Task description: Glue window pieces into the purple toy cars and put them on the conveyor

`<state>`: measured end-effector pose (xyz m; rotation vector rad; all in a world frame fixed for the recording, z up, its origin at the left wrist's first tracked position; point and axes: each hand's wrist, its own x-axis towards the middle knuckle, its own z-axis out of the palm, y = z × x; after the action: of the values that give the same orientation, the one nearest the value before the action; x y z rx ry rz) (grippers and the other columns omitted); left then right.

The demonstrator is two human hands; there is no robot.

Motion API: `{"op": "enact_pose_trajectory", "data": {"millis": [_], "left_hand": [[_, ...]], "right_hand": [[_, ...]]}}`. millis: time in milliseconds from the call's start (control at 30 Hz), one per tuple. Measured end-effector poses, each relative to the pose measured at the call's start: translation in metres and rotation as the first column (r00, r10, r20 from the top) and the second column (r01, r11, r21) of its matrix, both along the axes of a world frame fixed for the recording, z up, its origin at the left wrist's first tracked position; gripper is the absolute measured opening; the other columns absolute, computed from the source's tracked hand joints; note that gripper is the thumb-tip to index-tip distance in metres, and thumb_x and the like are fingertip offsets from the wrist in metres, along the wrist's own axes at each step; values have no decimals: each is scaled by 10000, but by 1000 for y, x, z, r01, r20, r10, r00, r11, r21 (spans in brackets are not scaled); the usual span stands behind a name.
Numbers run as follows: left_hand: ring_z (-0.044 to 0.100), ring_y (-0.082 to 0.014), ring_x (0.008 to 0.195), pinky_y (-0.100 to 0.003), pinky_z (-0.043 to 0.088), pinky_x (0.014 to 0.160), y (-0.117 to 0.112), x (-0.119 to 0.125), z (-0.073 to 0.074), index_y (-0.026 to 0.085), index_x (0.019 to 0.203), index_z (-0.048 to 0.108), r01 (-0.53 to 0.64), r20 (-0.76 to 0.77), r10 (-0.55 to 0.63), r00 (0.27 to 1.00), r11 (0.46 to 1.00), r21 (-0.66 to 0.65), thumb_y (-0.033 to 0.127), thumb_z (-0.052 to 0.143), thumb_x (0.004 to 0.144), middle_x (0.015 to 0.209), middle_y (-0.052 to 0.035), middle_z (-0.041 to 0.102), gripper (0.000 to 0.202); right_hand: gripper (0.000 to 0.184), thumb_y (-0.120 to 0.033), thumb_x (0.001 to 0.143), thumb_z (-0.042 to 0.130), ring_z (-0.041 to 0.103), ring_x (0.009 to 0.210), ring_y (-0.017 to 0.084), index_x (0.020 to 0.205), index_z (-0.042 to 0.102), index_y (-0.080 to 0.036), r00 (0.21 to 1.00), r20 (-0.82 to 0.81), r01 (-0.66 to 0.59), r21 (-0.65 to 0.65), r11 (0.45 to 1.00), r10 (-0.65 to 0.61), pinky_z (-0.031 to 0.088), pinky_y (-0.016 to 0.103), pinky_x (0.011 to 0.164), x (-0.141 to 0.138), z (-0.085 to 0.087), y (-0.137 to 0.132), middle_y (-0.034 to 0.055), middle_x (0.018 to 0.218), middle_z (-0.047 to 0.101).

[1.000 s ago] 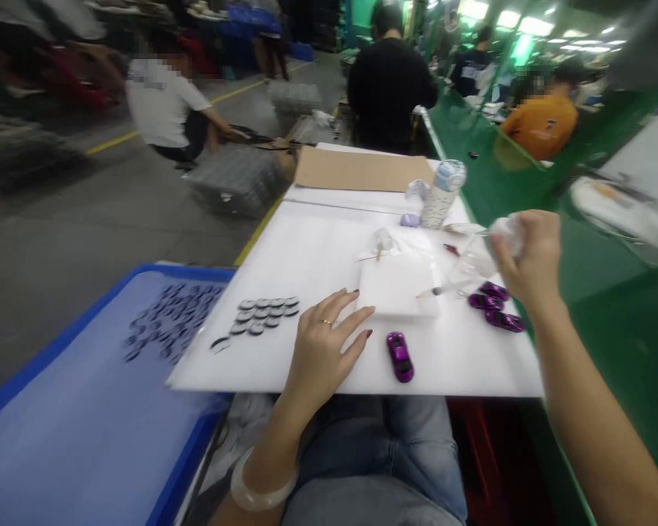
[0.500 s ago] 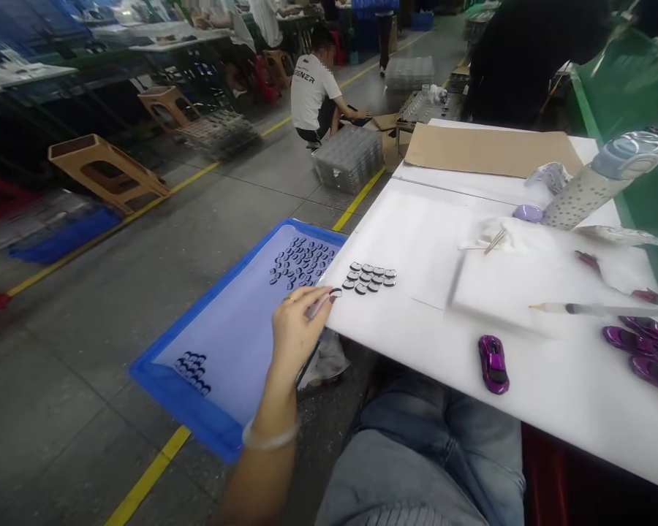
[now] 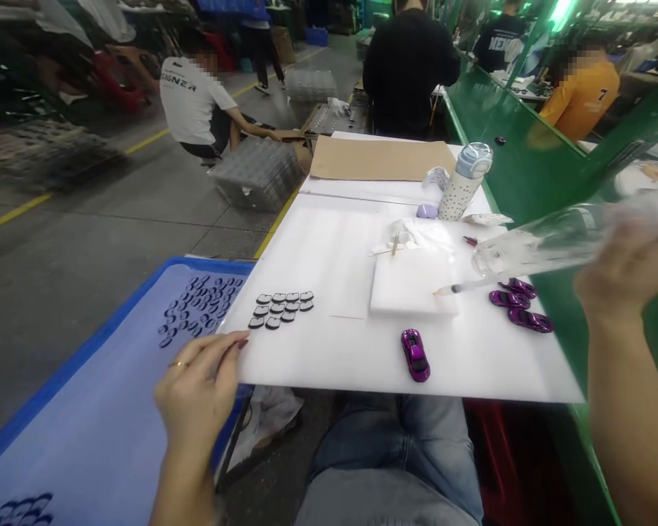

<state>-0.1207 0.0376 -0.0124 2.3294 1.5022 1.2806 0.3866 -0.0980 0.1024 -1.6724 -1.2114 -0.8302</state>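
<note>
My left hand (image 3: 200, 391) hovers at the near left corner of the white foam board (image 3: 329, 351), fingers curled together, a ring on one; nothing shows in it. A cluster of small black oval parts (image 3: 281, 308) lies on the board just beyond it. My right hand (image 3: 630, 267) is raised at the right edge, blurred, closed around a clear plastic bag (image 3: 537, 245). A purple toy car (image 3: 415, 353) sits near the board's front edge, and more purple cars (image 3: 518, 303) lie at the right beside a thin white pen (image 3: 471, 285).
A blue tray (image 3: 60, 380) with several black parts (image 3: 194, 310) sits at my left. A white foam block (image 3: 411, 288), a spotted bottle (image 3: 463, 183) and cardboard (image 3: 381, 157) lie further back. A green conveyor (image 3: 526, 161) runs on the right. Other people work ahead and crouch on the floor.
My left hand drew back off the board, past the tray, to the board's near corner. My right hand, out of view half a second ago, rose higher at the right with the bag. My head swung left, then back.
</note>
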Motion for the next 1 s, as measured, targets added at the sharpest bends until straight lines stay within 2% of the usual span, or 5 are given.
{"op": "enact_pose_trajectory", "data": {"millis": [167,300,600,833,1000], "left_hand": [[678,-178,782,-324,589,756,-28,51,22,235,925,746,263,465,-192,864,960,-92,172,765,801,843,0,712,140],[647,-140,773,-241,562,654,-46,102,35,236,876,730,692,622,-509,596,718,-76,64,669,855,829,-1,669,184],[603,-137,809,-273,542,718,-78,162,38,231,928,738,942,548,-818,176,301,148,62,558,926,936,-51,578,247],[635,-194,940,-294,542,828,-94,167,20,253,1137,734,946,856,-455,246,305,-110,324,743,859,1027,-88,672,287],[646,-170,865,-275,561,776,-99,166,18,248,953,788,974,977,-135,166,179,-140,388,784,812,976,-86,676,200]], "right_hand": [[351,-468,868,573,648,1015,251,994,562,-140,988,-54,-152,-165,975,145,476,374,811,-21,0,33,230,1098,645],[309,-441,913,453,669,1001,248,751,449,-178,824,-459,-231,266,936,334,491,391,801,-37,15,29,206,1075,644],[474,-605,857,578,565,639,113,755,538,-144,383,-854,-468,149,871,352,412,226,559,-162,-26,-24,35,721,561],[484,-598,839,633,245,454,31,707,428,-181,-288,-941,-507,305,806,175,209,167,400,-247,-56,-50,-68,578,316],[455,-554,861,634,271,472,31,699,457,-167,-265,-949,-537,295,790,174,219,158,419,-252,-60,-49,-61,565,332]]}}
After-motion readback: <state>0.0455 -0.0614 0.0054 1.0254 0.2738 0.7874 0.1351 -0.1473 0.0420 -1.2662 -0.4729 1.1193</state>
